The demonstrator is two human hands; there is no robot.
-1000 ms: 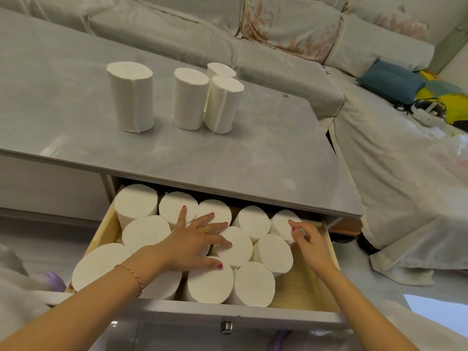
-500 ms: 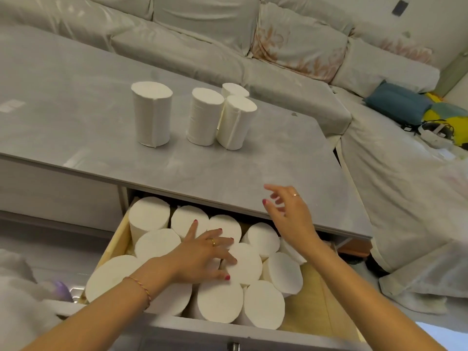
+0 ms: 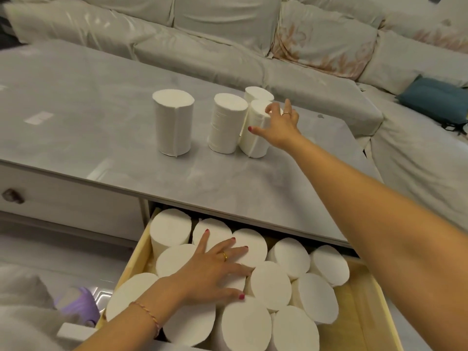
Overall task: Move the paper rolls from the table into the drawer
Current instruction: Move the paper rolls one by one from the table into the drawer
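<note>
Left hand (image 3: 215, 272) flat, fingers spread, pressing packed rolls (image 3: 271, 285) in open drawer (image 3: 131, 262). Lone roll (image 3: 173, 122) upright on table (image 3: 101, 117), beyond it. Right hand (image 3: 277, 125) fingers wide, touching nearest roll (image 3: 253, 134); neighbour roll (image 3: 226, 122) just left, another (image 3: 257, 93) behind. Sofa (image 3: 228, 46) beyond.

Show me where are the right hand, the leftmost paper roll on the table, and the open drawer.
right hand (image 3: 278, 127), head view, on the back of the hand.
leftmost paper roll (image 3: 174, 125), head view, on its side wall.
drawer (image 3: 359, 317), head view, on the bare wooden floor at its right.
</note>
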